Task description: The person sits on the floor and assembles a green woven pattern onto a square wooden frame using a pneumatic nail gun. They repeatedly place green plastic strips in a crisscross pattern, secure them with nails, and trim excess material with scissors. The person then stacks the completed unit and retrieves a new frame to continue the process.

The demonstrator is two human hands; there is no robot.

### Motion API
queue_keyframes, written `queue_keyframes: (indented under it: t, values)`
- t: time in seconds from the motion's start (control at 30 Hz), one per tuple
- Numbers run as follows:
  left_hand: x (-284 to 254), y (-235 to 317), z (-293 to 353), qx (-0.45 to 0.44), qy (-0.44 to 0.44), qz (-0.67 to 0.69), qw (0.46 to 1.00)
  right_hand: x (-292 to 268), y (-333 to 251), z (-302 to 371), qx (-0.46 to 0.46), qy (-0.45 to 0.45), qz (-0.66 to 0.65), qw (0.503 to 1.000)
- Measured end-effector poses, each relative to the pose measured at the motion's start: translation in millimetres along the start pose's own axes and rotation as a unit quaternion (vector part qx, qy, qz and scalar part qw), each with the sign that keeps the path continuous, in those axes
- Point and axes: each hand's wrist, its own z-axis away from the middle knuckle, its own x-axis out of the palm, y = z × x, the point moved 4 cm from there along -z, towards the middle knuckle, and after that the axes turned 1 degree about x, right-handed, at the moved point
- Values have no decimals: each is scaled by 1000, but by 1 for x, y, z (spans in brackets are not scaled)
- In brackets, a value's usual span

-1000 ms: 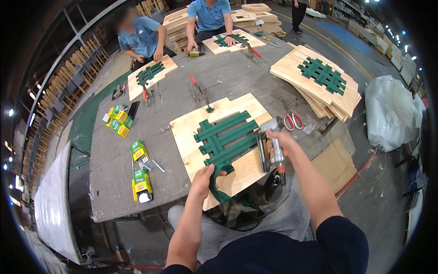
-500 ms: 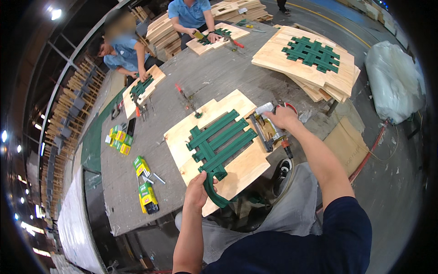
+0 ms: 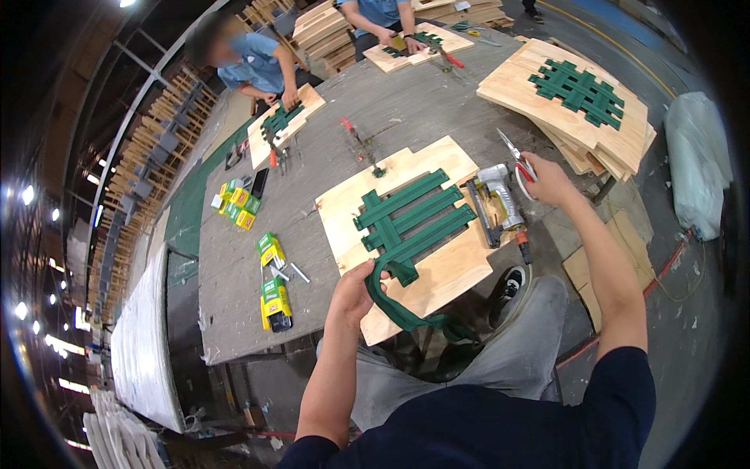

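Note:
In front of me lies a pale wooden panel (image 3: 337,205) with green webbing strips (image 3: 424,225) across its middle opening. Three strips run side by side, crossed by another near their left end. My left hand (image 3: 355,294) pinches a green webbing strap (image 3: 400,314) at the panel's near left edge; its loose length curves down toward my lap. Off the panel's right side, my right hand (image 3: 551,182) grips a pair of scissors (image 3: 510,145) by the red handles, blades pointing away and a little apart. Between hand and webbing rests a pneumatic staple gun (image 3: 501,202), released.
Yellow-green boxes (image 3: 272,301) and metal staple strips (image 3: 300,272) lie at left. Stacked panels (image 3: 508,82) stand at far right, near a plastic-wrapped bundle (image 3: 694,168). A red-handled clamp (image 3: 361,141) sits beyond my panel. Two co-workers (image 3: 262,66) work on similar panels across the table.
My right hand has left the staple gun and now holds the scissors. The left hand keeps its hold on the strap. The whole view has shifted, with the scene moving rightward.

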Motion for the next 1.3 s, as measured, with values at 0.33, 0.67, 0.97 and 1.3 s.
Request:
queue_keyframes:
  t: [0.33, 0.67, 0.97, 1.3]
  values:
    - [13, 6, -6, 10, -41, 6, 999, 109, -131, 77, -384, -221, 265, 857]
    - [-1, 3, 5, 17, -25, 1, 1000, 148, -153, 59, -470, -270, 247, 803]
    - [0, -9, 26, 66, -26, 0, 997, 151, -128, 69, -422, -206, 129, 873]
    - [-26, -55, 84, 45, -23, 43, 998, 78, -83, 71, -157, 29, -16, 987]
